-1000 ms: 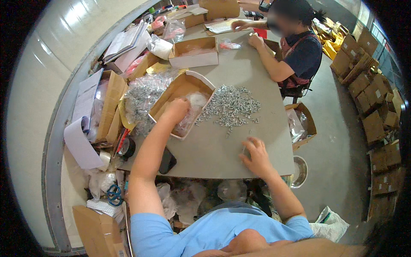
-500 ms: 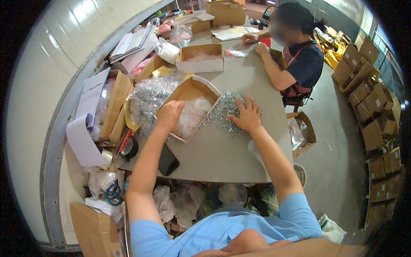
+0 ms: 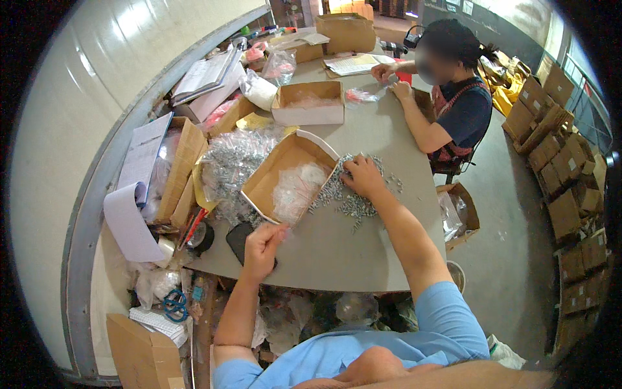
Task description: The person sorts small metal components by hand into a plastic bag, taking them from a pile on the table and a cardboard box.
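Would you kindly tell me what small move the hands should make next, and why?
Probably gather a few screws with the right hand, since it rests on them while the left hand seems to pinch clear plastic.

Heaped small silvery-grey metal screws (image 3: 332, 192); smooth tabletop (image 3: 330, 253) a plain, duller grey. Open tan cardboard box (image 3: 284, 166), rim edged white. Flat clear plastic bags (image 3: 293, 196), colourless with thin pinkish-red lines. Wearer's short-sleeved cloth shirt (image 3: 444, 318): plain light blue. Co-worker's short-sleeved top (image 3: 474, 115): dark navy; apron (image 3: 444, 153) reddish, dark-patterned. Loop-handled scissors (image 3: 173, 306): blue. Crumpled sheeting (image 3: 507, 98): bright yellow.
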Available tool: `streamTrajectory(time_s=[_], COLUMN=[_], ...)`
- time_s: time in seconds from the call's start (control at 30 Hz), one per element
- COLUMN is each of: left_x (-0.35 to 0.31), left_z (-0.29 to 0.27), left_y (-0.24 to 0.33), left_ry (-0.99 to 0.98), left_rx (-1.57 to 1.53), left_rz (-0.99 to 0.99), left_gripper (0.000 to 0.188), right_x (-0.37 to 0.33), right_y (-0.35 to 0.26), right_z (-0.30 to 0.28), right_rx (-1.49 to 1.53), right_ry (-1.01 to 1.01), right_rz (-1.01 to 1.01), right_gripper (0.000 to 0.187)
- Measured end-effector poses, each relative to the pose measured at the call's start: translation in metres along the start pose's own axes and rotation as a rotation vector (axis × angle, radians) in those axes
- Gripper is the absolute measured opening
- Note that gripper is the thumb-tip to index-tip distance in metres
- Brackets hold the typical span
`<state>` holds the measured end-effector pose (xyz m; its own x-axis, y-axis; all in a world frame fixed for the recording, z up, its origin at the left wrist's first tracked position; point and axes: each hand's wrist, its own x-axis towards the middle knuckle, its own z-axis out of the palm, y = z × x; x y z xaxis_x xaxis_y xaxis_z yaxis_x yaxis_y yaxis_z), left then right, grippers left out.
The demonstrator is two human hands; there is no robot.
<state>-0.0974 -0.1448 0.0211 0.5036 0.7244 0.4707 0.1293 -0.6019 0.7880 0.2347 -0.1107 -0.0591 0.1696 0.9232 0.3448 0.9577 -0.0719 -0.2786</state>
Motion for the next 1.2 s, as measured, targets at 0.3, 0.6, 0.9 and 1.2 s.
streamTrajectory(time_s=[0.3, 0.6, 0.9, 1.2], left_x=[-0.109, -0.186, -0.209, -0.208], left_z=[0.013, 0.036, 0.108, 0.157], left_y=[-0.007, -0.02, -0.065, -0.04], left_ry=[-0.144, -0.432, -0.911, -0.912], left_rx=[-0.53, -0.692, -0.502, -0.295], left_rz=[-0.456, -0.719, -0.911, -0.75], left_gripper=[0.008, 0.009, 0.031, 0.057], right_x=[0.006, -0.048, -0.151, -0.159], right_y=[0.024, -0.019, -0.069, -0.082], right_z=[0.005, -0.045, -0.029, -0.055], right_rx=[0.024, 0.25, 0.08, 0.356], right_ry=[0.137, 0.08, -0.265, -0.125], right_rz=[0.059, 0.126, -0.213, -0.219], right_gripper=[0.02, 0.021, 0.02, 0.027])
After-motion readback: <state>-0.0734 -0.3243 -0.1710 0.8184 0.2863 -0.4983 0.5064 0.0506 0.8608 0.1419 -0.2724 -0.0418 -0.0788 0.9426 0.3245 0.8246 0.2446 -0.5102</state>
